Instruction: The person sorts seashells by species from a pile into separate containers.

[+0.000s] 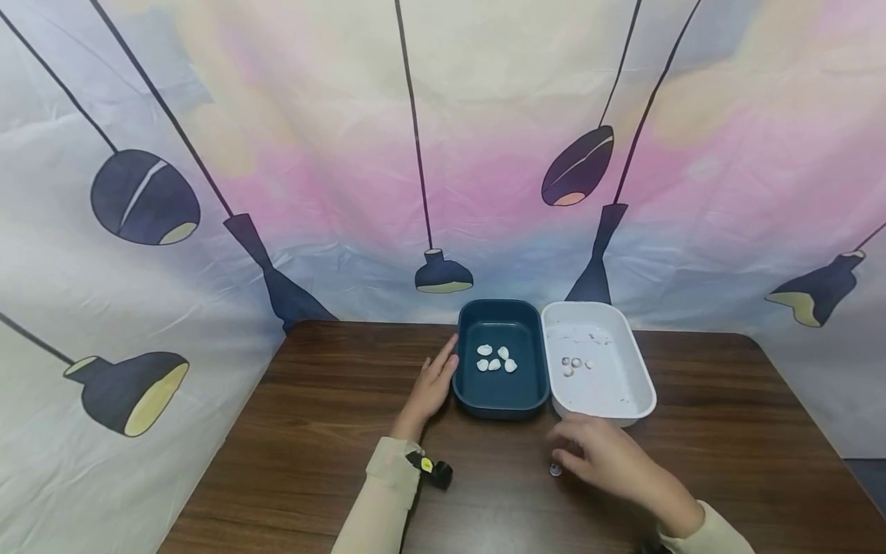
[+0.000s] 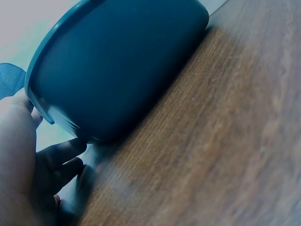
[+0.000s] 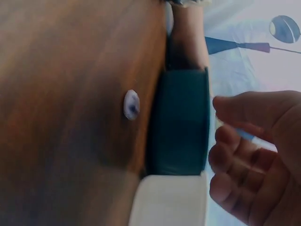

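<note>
My left hand (image 1: 431, 385) rests against the left side of a dark teal tray (image 1: 501, 404), its fingers extended along the wall. In the left wrist view, fingertips (image 2: 70, 148) touch the tray's lower corner. Several white shell-like pieces (image 1: 494, 365) lie inside this tray. My right hand (image 1: 604, 454) is over the table in front of a white tray (image 1: 640, 388), fingers loosely bent and holding nothing. Below it, a small pale oval piece (image 3: 131, 104) with a dark spot, shell-like, lies on the table apart from the fingers.
The two trays stand side by side at the table's back edge. Several small brownish-white pieces (image 1: 576, 362) and dark specks lie in the white one. Behind the wooden table (image 1: 325, 431) hangs a cloth backdrop (image 1: 332, 154) printed with lamps.
</note>
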{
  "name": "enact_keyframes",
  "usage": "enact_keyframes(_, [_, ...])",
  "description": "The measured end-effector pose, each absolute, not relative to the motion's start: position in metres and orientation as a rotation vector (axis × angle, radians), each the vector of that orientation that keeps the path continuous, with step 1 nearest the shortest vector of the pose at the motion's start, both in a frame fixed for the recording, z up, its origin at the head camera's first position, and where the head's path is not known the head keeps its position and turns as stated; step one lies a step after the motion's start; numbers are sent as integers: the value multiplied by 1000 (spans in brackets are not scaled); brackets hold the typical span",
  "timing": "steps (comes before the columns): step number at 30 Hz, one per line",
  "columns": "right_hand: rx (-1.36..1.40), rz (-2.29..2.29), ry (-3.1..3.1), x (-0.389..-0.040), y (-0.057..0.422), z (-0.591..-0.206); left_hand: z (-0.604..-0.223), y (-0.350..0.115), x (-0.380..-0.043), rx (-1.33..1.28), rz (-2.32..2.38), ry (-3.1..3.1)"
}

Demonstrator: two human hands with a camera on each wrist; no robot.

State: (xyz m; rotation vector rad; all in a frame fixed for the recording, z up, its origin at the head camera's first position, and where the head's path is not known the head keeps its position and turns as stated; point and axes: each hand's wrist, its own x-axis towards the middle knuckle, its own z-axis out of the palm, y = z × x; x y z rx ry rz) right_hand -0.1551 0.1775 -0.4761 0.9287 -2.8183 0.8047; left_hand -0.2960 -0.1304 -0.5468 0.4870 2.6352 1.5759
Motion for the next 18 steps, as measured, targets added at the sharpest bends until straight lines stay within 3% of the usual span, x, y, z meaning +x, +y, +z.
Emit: enact_keyframes(18, [588, 597, -3059, -139, 163, -504, -545, -130, -294, 469, 1598, 2619])
